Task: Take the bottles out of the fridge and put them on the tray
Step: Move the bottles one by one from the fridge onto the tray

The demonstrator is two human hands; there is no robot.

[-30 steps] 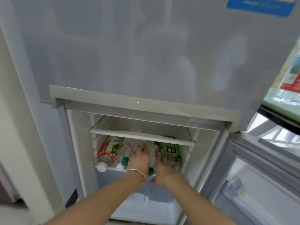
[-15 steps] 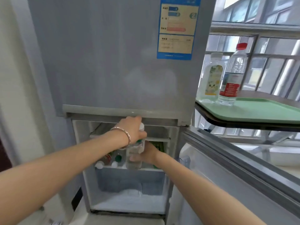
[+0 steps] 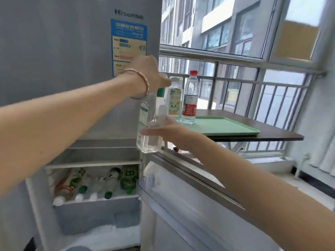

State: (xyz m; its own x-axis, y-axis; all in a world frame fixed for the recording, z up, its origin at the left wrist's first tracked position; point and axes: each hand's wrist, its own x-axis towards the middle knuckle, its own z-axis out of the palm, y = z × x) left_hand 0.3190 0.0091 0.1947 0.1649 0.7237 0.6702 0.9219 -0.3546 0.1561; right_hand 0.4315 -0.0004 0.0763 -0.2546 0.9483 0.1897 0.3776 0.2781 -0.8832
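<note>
A clear bottle [image 3: 147, 124] with a green cap hangs upright in the air, left of the green tray [image 3: 223, 126]. My left hand [image 3: 147, 73] grips its top from above. My right hand [image 3: 166, 133] holds its lower half from the side. Two bottles stand on the tray's near-left corner: a white-capped one with a yellow label [image 3: 174, 98] and a red-capped water bottle [image 3: 190, 98]. In the open lower fridge compartment [image 3: 94, 180], several more bottles lie on their sides on a shelf.
The tray lies on a dark table [image 3: 272, 131] beside a railed window. The open lower fridge door [image 3: 190, 205] juts out below the table, under my right arm. The grey upper fridge door [image 3: 63, 51] stays closed, with a blue label.
Both hands have lifted the clear bottle out of the lower compartment, up and to the right, toward the tray. The view has swung up and right with it.
</note>
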